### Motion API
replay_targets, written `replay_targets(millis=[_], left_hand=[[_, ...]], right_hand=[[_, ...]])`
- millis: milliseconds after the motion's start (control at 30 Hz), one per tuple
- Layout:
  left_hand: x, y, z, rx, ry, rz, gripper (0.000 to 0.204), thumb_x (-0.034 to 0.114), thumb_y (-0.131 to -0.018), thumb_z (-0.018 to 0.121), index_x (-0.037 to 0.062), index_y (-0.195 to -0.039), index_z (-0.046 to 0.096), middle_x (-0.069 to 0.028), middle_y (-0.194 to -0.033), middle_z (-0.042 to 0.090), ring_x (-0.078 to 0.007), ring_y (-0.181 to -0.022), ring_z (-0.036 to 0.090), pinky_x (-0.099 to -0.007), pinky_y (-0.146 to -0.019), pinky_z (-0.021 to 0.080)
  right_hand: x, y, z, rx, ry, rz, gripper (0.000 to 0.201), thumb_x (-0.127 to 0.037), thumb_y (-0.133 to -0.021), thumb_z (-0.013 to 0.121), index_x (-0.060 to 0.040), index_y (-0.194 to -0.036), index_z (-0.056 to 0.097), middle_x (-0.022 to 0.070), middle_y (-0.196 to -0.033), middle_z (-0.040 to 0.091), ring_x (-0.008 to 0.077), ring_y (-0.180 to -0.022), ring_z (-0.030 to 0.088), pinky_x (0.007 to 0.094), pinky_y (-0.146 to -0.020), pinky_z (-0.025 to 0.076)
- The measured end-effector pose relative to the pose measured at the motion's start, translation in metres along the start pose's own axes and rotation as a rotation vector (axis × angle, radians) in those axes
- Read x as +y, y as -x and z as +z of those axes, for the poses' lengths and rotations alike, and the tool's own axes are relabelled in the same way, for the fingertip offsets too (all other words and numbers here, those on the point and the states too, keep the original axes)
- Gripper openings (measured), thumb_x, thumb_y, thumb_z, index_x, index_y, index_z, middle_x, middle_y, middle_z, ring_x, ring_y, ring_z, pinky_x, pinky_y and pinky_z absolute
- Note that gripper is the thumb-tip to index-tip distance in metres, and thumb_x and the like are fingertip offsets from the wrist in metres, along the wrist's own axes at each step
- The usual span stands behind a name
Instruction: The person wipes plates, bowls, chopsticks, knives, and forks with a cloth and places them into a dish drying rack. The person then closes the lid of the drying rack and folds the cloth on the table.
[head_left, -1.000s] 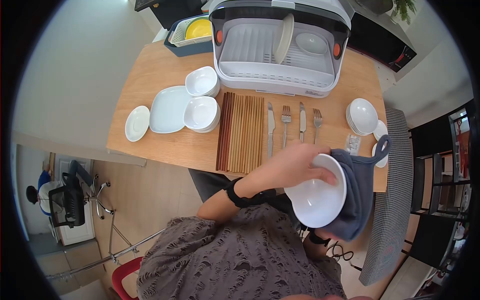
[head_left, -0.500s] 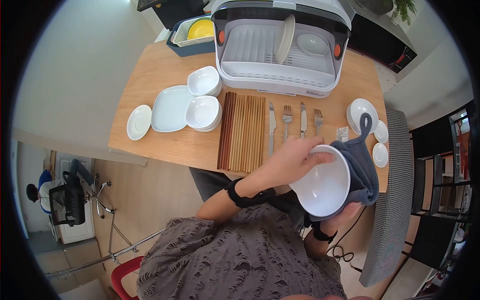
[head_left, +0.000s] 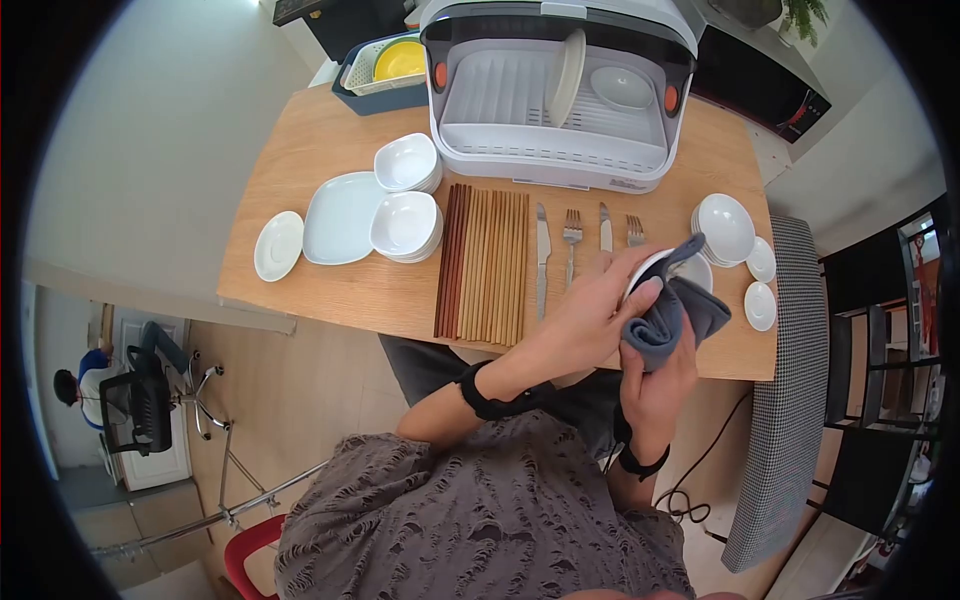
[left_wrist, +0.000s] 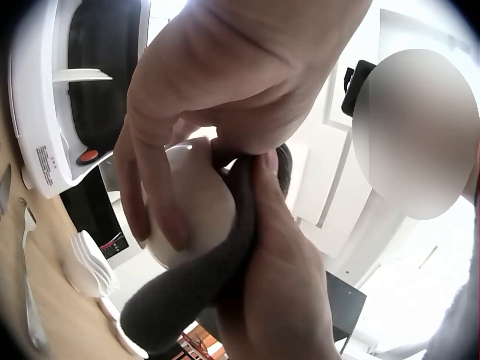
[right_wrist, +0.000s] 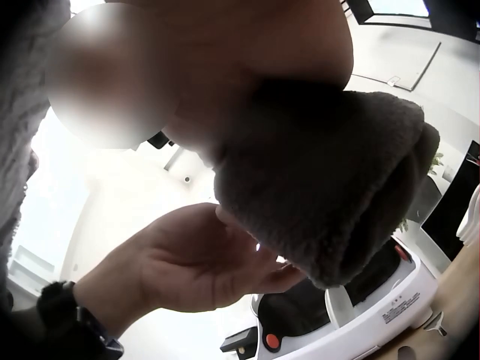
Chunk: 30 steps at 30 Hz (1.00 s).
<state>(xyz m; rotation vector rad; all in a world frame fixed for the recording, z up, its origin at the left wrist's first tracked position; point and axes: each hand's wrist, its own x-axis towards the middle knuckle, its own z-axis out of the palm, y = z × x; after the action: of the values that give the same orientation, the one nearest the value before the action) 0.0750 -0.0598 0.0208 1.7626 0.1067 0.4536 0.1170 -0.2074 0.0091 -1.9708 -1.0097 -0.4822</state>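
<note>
A white bowl (head_left: pixel 697 270) is held up over the table's front right, partly covered by a grey-blue cloth (head_left: pixel 655 330). My left hand (head_left: pixel 590 315) grips the bowl by its left side; in the left wrist view its fingers curl over the white bowl (left_wrist: pixel 191 206). From the near right, my right hand (head_left: pixel 662 385) holds the bunched cloth against the bowl. The right wrist view has the cloth (right_wrist: pixel 322 180) across its middle, hiding the bowl, with the left hand (right_wrist: pixel 202 259) below it.
Knives, forks (head_left: pixel 572 228) and chopsticks (head_left: pixel 483 265) lie behind and left of the hands. Stacked bowls (head_left: pixel 726 228) and small dishes (head_left: pixel 760 307) stand at right. A dish rack (head_left: pixel 555 145) is at the back; more bowls (head_left: pixel 404 225) and plates (head_left: pixel 340 220) are at left.
Both hands have moved up and away from the body with bowl and cloth. The bowl has turned from facing the head camera, and the cloth now bunches in front of it.
</note>
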Motion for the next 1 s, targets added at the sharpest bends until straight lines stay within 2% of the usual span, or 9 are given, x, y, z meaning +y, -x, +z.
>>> replay_targets(millis=[100, 300, 367, 500, 567, 667, 767, 900, 1000], left_hand=[[-0.005, -0.002, -0.009, 0.032, -0.112, -0.032, 0.046, 0.028, -0.103, 0.053, 0.0031, -0.141, 0.045, -0.0132, -0.125, 0.057, -0.0190, -0.111, 0.057, -0.0306, -0.091, 0.048], [-0.032, -0.017, -0.017, -0.023, 0.100, -0.153, 0.046, 0.025, -0.102, 0.057, 0.0008, -0.139, 0.045, -0.0109, -0.126, 0.058, -0.0167, -0.113, 0.056, -0.0295, -0.092, 0.048], [-0.031, -0.027, -0.020, -0.007, 0.229, -0.211, 0.047, 0.021, -0.101, 0.057, 0.0016, -0.141, 0.043, -0.0108, -0.127, 0.058, -0.0172, -0.113, 0.057, -0.0300, -0.091, 0.050], [-0.018, -0.055, -0.031, 0.009, 0.467, -0.410, 0.053, 0.010, -0.097, 0.058, 0.0033, -0.146, 0.040, -0.0114, -0.130, 0.058, -0.0190, -0.114, 0.059, -0.0338, -0.088, 0.054], [-0.029, -0.077, -0.033, 0.009, 0.465, -0.323, 0.049, 0.004, -0.095, 0.053, -0.0028, -0.141, 0.037, -0.0160, -0.123, 0.057, -0.0236, -0.103, 0.065, -0.0343, -0.078, 0.059], [-0.033, -0.111, -0.039, 0.003, 0.595, -0.362, 0.050, 0.002, -0.094, 0.051, -0.0119, -0.138, 0.033, -0.0239, -0.129, 0.049, -0.0331, -0.108, 0.065, -0.0373, -0.090, 0.061], [-0.030, -0.138, -0.040, 0.109, 0.599, -0.368, 0.050, 0.002, -0.094, 0.053, -0.0137, -0.138, 0.035, -0.0260, -0.132, 0.051, -0.0353, -0.110, 0.065, -0.0380, -0.095, 0.059], [-0.063, -0.185, -0.052, 0.054, 0.650, -0.322, 0.046, 0.000, -0.095, 0.052, -0.0174, -0.134, 0.035, -0.0276, -0.132, 0.049, -0.0365, -0.112, 0.063, -0.0381, -0.095, 0.060], [-0.088, -0.221, -0.053, 0.206, 0.556, -0.393, 0.042, -0.003, -0.095, 0.048, -0.0187, -0.132, 0.037, -0.0280, -0.132, 0.049, -0.0375, -0.113, 0.062, -0.0374, -0.095, 0.060]], right_hand=[[0.004, 0.005, 0.003, -0.107, -0.129, -0.009, 0.040, -0.024, -0.082, 0.075, 0.0077, -0.105, 0.065, 0.0234, -0.104, 0.069, 0.0462, -0.103, 0.063, 0.0512, -0.096, 0.048], [0.024, 0.033, -0.014, -0.098, -0.397, 0.105, 0.039, -0.030, -0.087, 0.072, 0.0075, -0.093, 0.067, 0.0202, -0.087, 0.069, 0.0407, -0.089, 0.067, 0.0434, -0.084, 0.052], [0.029, 0.045, -0.013, 0.275, -0.496, 0.216, 0.047, -0.039, -0.096, 0.061, 0.0076, -0.097, 0.065, 0.0184, -0.089, 0.070, 0.0299, -0.086, 0.067, 0.0403, -0.081, 0.052], [0.025, 0.045, -0.016, 0.492, -0.778, 0.448, 0.052, -0.043, -0.103, 0.047, 0.0074, -0.103, 0.061, 0.0163, -0.093, 0.069, 0.0219, -0.086, 0.065, 0.0388, -0.080, 0.052], [0.028, 0.048, -0.017, 0.631, -0.704, 0.585, 0.050, -0.040, -0.106, 0.042, 0.0083, -0.107, 0.057, 0.0157, -0.096, 0.069, 0.0204, -0.087, 0.064, 0.0360, -0.080, 0.051], [0.022, 0.041, -0.020, 0.592, -0.718, 0.535, 0.052, -0.040, -0.106, 0.041, 0.0090, -0.105, 0.059, 0.0166, -0.094, 0.069, 0.0206, -0.087, 0.064, 0.0343, -0.080, 0.051], [0.021, 0.035, -0.026, 0.461, -0.759, 0.397, 0.052, -0.039, -0.106, 0.042, 0.0092, -0.104, 0.060, 0.0164, -0.093, 0.070, 0.0201, -0.085, 0.065, 0.0335, -0.079, 0.051], [0.030, 0.047, -0.024, 0.523, -0.772, 0.457, 0.050, -0.038, -0.105, 0.044, 0.0090, -0.104, 0.061, 0.0160, -0.091, 0.071, 0.0198, -0.083, 0.065, 0.0330, -0.078, 0.051], [0.033, 0.047, -0.027, 0.495, -0.752, 0.432, 0.050, -0.038, -0.105, 0.046, 0.0094, -0.102, 0.062, 0.0151, -0.090, 0.071, 0.0192, -0.082, 0.065, 0.0317, -0.077, 0.051]])
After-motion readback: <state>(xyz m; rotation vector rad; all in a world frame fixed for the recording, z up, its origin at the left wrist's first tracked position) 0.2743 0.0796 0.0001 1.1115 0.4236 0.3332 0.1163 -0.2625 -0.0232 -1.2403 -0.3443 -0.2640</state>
